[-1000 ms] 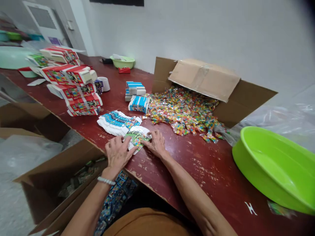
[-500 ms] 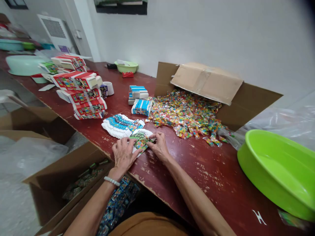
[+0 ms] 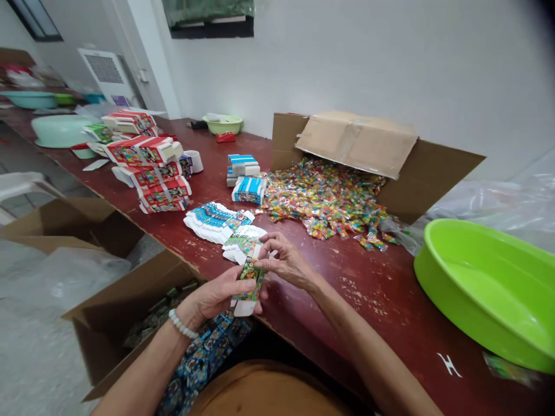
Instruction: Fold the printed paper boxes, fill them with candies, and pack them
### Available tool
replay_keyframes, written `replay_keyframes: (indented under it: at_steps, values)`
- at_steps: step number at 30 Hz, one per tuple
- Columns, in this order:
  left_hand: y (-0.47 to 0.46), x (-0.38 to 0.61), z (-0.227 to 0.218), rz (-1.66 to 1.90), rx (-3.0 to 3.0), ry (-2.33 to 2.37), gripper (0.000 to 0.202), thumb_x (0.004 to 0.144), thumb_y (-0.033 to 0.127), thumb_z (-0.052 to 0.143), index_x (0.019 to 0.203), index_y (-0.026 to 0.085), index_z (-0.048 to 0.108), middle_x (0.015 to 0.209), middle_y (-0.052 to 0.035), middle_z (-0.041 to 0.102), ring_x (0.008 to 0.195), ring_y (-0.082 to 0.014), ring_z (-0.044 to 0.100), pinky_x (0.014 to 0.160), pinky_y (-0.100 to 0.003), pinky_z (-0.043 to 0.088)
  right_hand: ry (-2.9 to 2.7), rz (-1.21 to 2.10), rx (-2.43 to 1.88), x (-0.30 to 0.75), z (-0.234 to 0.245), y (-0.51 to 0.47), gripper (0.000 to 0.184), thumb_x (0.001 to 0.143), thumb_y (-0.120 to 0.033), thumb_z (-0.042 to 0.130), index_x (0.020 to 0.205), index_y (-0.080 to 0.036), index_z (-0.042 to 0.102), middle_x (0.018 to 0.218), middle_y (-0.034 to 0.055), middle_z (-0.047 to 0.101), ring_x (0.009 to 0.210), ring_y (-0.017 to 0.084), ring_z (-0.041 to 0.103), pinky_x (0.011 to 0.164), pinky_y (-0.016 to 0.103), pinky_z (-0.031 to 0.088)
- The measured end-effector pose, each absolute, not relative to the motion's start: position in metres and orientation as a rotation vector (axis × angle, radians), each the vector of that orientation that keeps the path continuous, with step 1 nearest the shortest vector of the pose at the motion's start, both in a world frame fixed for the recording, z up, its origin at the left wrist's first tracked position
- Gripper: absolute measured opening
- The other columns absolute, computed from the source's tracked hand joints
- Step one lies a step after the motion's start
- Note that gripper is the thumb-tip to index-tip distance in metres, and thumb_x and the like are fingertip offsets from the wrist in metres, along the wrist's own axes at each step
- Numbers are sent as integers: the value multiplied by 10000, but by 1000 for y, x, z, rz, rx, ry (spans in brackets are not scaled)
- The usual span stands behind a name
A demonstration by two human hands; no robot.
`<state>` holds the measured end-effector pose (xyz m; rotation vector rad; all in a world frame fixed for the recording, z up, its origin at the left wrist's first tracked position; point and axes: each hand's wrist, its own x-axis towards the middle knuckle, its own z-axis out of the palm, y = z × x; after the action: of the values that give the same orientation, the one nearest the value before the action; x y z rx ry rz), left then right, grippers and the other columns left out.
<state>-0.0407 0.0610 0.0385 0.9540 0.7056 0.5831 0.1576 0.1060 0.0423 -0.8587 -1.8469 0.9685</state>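
My left hand (image 3: 225, 289) is wrapped around a small green printed carton (image 3: 250, 283) with its white end flap hanging at the bottom. The carton is held up near the table's front edge. My right hand (image 3: 284, 263) pinches the carton's upper end between thumb and fingers. Just behind it on the table lie fanned flat green cartons (image 3: 243, 238), beside a fanned row of flat blue cartons (image 3: 212, 221). A white bead bracelet (image 3: 182, 325) circles my left wrist.
Wrapped candies (image 3: 325, 196) spill from a cardboard box (image 3: 359, 144). A green basin (image 3: 481, 289) stands right. Banded red cartons (image 3: 160, 190) and blue cartons (image 3: 249, 189) are stacked on the table. Below the edge, an open box (image 3: 99, 323) and blue packs (image 3: 195, 358) sit.
My hands have lifted one green carton off the fanned pile and brought it closer to me. It now looks opened out rather than flat. The view has shifted slightly.
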Motion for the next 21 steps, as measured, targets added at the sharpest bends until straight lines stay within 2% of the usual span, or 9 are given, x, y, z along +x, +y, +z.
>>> replay_keyframes:
  at_steps: [4, 7, 9, 12, 15, 18, 21]
  values:
    - [56, -33, 27, 659, 923, 663, 459, 695, 520, 818, 911, 150, 653, 752, -37, 652, 580, -160, 646, 547, -258, 490, -1946, 674, -1018, 158, 56, 86, 148, 737, -228, 825, 800, -202, 695, 1069, 55, 491, 1084, 223, 526, 940, 366, 439]
    - [56, -28, 26, 661, 952, 669, 425, 727, 523, 792, 840, 135, 662, 728, -51, 660, 581, -167, 656, 539, -251, 494, -2005, 422, -1186, 156, 67, 73, 180, 710, -226, 837, 808, -191, 690, 989, 61, 520, 960, 224, 535, 820, 345, 447]
    - [54, -26, 29, 627, 979, 670, 451, 742, 557, 767, 838, 128, 666, 699, -71, 681, 564, -172, 658, 515, -237, 480, -2044, 429, -1195, 157, 72, 69, 148, 734, -182, 802, 775, -181, 660, 898, 43, 560, 843, 190, 543, 724, 302, 425]
    - [51, -26, 35, 584, 1001, 674, 507, 733, 607, 749, 857, 121, 675, 657, -100, 706, 522, -168, 646, 491, -228, 469, -2066, 633, -1120, 160, 74, 68, 165, 765, -113, 741, 707, -179, 600, 732, -16, 575, 664, 124, 517, 615, 250, 370]
    - [48, -26, 41, 535, 1002, 683, 551, 705, 637, 755, 846, 110, 689, 642, -127, 719, 502, -173, 643, 493, -238, 480, -1969, 955, -1073, 164, 68, 72, 148, 772, -154, 730, 718, -182, 595, 649, -48, 575, 563, 93, 488, 550, 226, 343]
    - [48, -28, 45, 512, 1002, 699, 562, 689, 649, 760, 815, 106, 689, 629, -137, 718, 493, -172, 641, 481, -231, 474, -1799, 1287, -1024, 168, 59, 77, 171, 748, -239, 755, 778, -181, 597, 644, -54, 590, 521, 83, 476, 500, 209, 335]
    - [50, -30, 47, 478, 1007, 706, 561, 700, 648, 750, 808, 101, 688, 609, -131, 706, 463, -157, 623, 446, -216, 450, -1727, 1512, -862, 171, 56, 79, 309, 690, -257, 792, 872, -184, 554, 752, -39, 627, 588, 88, 533, 539, 202, 385]
